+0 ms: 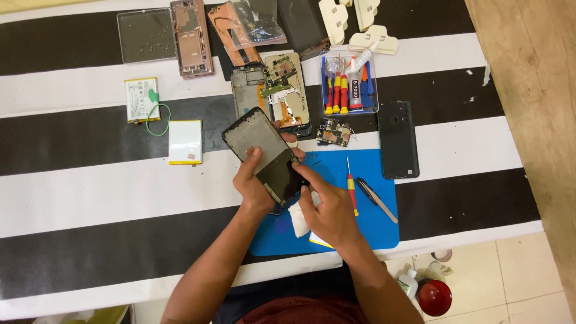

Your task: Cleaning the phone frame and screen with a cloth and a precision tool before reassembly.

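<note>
Left hand [255, 183] wrapped around a black phone frame [264, 153], thumb on top, fingers clamped along the edge, held tilted above the near-middle of the striped table [90, 192]. Right hand [327, 210] closed in on the frame's lower right edge, fingertips pinched against it, with a white wipe [298, 219] tucked just under the palm. All of it hovering over the blue mat [375, 231] at the near edge. On the mat, just right of the hands: red-handled screwdriver [351, 189] and tweezers [376, 200]. Black back cover [398, 139] beside the mat's far right corner. Small circuit board [335, 132] near the mat's far edge, clear tool tray [348, 84] beyond it. Two batteries [185, 142] well off to the left.
</note>
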